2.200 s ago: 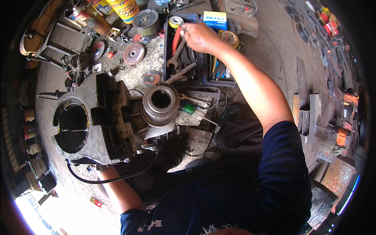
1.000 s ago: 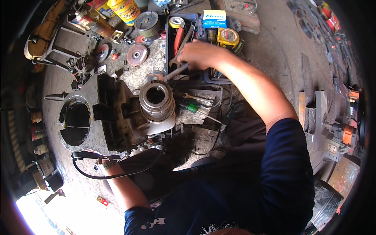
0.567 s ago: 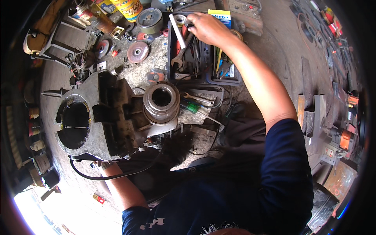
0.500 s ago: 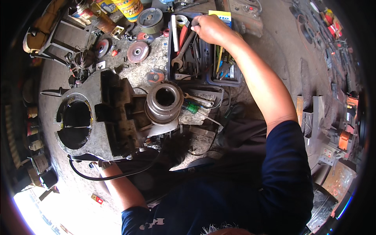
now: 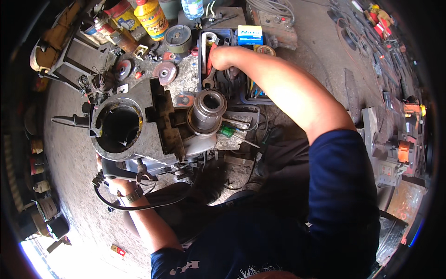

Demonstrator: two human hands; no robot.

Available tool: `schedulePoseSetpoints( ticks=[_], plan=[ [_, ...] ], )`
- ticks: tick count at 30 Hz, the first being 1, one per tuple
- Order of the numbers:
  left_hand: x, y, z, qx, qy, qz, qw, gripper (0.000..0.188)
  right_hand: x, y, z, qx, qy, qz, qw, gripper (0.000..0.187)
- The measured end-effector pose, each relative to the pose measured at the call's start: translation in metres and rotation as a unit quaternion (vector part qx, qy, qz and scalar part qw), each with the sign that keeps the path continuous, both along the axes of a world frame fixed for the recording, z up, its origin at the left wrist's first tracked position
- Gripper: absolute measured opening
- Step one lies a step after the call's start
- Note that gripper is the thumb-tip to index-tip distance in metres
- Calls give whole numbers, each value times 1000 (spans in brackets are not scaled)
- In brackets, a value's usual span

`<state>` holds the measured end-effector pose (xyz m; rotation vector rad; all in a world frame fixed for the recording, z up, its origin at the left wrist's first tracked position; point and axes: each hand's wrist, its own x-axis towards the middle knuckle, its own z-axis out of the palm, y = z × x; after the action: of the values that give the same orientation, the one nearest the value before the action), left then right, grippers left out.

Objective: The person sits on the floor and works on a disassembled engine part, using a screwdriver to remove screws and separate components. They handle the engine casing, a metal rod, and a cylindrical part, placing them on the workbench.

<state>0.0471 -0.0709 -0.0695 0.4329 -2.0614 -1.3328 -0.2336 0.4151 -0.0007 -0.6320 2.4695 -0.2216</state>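
My left hand, with a watch on its wrist, is closed round a dark tool with a black cable, just below the grey metal casting. The casting hides part of that tool, so its kind is unclear. My right hand reaches into the black toolbox, palm down beside an open-end wrench and a red-handled tool. Its fingertips are lost among the tools, and whether they hold anything is hidden. A stepped metal ring sits at the casting's right end.
A green-handled screwdriver and a wrench lie right of the casting. Grinding discs, a round tin and a yellow bottle stand or lie at the back. A blue and yellow box rests by the toolbox.
My right hand has moved from the toolbox's far edge down among the tools. My left hand, mostly hidden before, now shows below the casting. The whole view has shifted, and the casting appears tilted differently.
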Motion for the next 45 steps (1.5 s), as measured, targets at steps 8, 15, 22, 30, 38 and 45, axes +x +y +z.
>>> schedulePoseSetpoints(
  ticks=[8, 15, 22, 30, 38, 45],
  plan=[
    [16, -48, -34, -216, -119, -14, 969, 51, 22, -31, 25, -192, -167, -337, 907, 26],
    [8, -12, -5, -232, -86, 17, 969, 50, 18, -34, 21, -190, -166, -332, 909, 34],
    [7, -20, 0, -404, -74, 45, 911, 54, 39, -44, 39, -183, -155, -323, 916, 44],
    [4, -31, -11, -393, -137, 57, 907, 63, 50, -49, 66, 147, -34, 38, 988, 34],
    [14, -40, -20, -371, -133, 47, 918, 51, 91, -36, 53, 229, 47, 268, 935, 34],
    [-4, 30, 51, -364, -97, 27, 926, 42, 92, -36, 49, 247, 59, 301, 919, 38]
  ],
)
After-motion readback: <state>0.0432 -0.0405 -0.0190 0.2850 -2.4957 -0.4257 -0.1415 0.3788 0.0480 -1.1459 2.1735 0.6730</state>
